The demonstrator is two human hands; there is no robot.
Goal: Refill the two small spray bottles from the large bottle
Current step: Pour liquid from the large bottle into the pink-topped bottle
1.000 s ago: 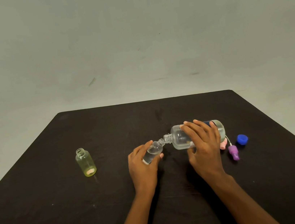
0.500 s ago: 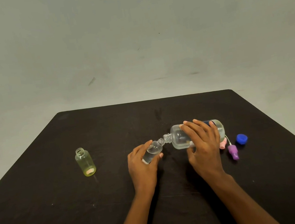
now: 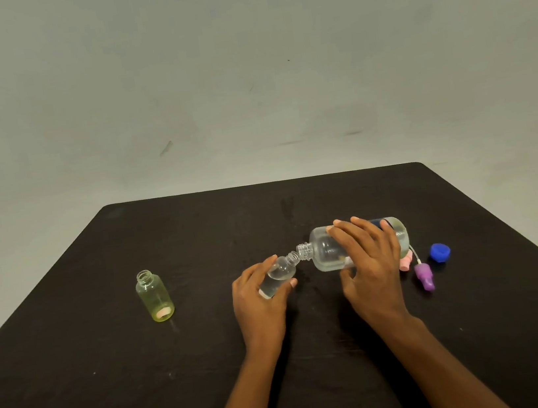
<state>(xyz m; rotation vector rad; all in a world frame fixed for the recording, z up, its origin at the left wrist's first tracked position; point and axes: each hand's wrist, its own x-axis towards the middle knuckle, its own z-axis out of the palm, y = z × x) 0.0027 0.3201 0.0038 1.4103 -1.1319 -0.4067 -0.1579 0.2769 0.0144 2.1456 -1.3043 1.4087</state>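
- Clear plastic large bottle (image 3: 324, 254) lies almost level near counter (image 3: 196, 235) centre, long axis 3-to-9 o'clock, open neck toward 9; right hand (image 3: 371, 267) hides its middle, fingers wrapped over it.
- Small clear bottle (image 3: 279, 273) tilted, mouth toward 1 o'clock, meeting that neck; left hand (image 3: 261, 303) fingers closed round it, base hidden.
- Any liquid stream is hard to make out.
- Yellow-green bottle (image 3: 154, 296) upright, uncapped, well apart at 9 o'clock.
- Pink cap (image 3: 406, 261) mostly hidden.
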